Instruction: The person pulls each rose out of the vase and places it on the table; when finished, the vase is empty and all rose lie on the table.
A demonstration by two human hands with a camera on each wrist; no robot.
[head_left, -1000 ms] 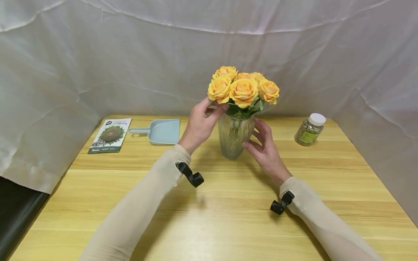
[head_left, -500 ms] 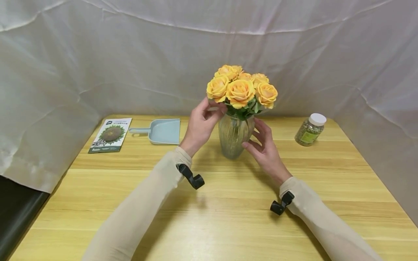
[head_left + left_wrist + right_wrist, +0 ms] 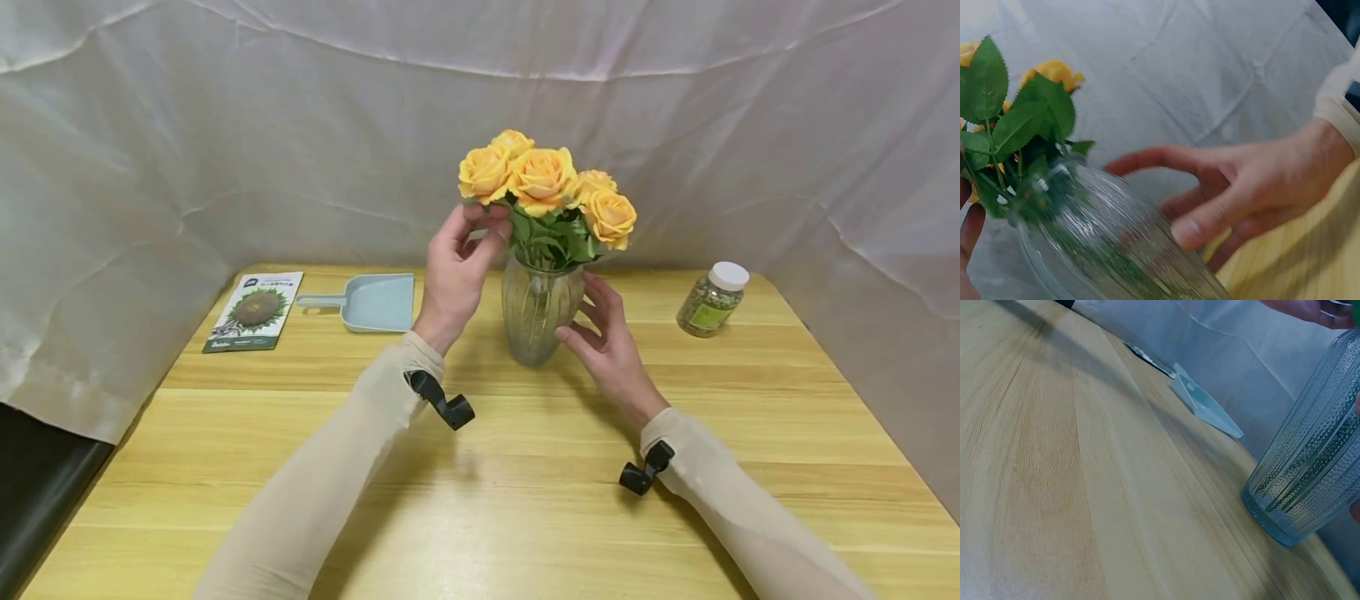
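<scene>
A ribbed clear glass vase [image 3: 534,325] stands upright on the table, with several yellow roses [image 3: 542,179] and green leaves rising from its mouth. My left hand [image 3: 455,279] pinches under the bloom of a left-hand rose [image 3: 483,173]; the exact grip on the stem is hidden by my fingers. Around the vase's right side curls my right hand [image 3: 617,354], thumb on the near side and fingers behind. The left wrist view shows that hand [image 3: 1254,181] at the glass, with green stems inside the vase [image 3: 1104,231]. The vase's base rests on wood in the right wrist view.
To the left lie a light blue dustpan [image 3: 378,302] and a seed packet [image 3: 255,312] with a sunflower picture. A white-lidded jar [image 3: 712,298] stands at the right. Pale cloth [image 3: 375,142] hangs behind the wooden table [image 3: 525,500].
My left hand has moved up a little, raising the left-side roses and spreading them away from the right-side ones. The right hand and the vase stay in place.
</scene>
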